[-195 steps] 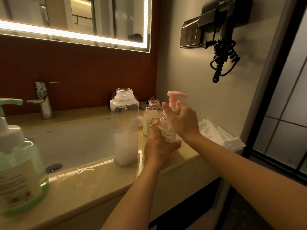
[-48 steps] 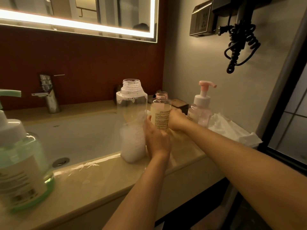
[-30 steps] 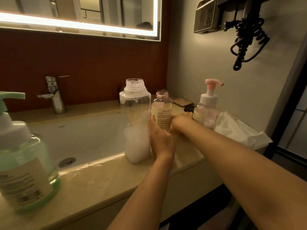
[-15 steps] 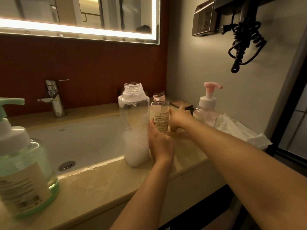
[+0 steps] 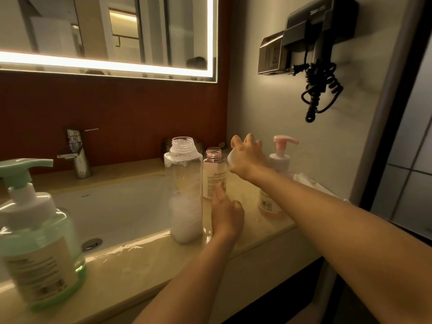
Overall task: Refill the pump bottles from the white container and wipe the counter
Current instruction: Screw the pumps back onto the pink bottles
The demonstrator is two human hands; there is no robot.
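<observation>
The tall clear container (image 5: 185, 190), uncapped and holding white liquid in its lower part, stands at the sink's right rim. Just behind it on the right is a small clear bottle (image 5: 214, 174) with an open pink neck. My left hand (image 5: 225, 213) is at that bottle's lower side, thumb against it and fingers curled. My right hand (image 5: 247, 157) hovers beside the bottle's neck with a small white cap (image 5: 231, 158) in its fingers. A pink pump bottle (image 5: 278, 164) stands farther right, partly hidden by my right forearm. The beige counter (image 5: 140, 260) looks wet and glossy.
A large green pump bottle (image 5: 35, 242) stands at the near left. The sink basin (image 5: 112, 206) and a chrome tap (image 5: 78, 155) lie left of the container. A crumpled white cloth (image 5: 308, 183) rests by the right wall, under a wall-mounted hair dryer (image 5: 320, 26).
My right hand has left the small bottle's side and risen beside its neck, now with a white cap in it. The pink pump bottle was set down on the right earlier.
</observation>
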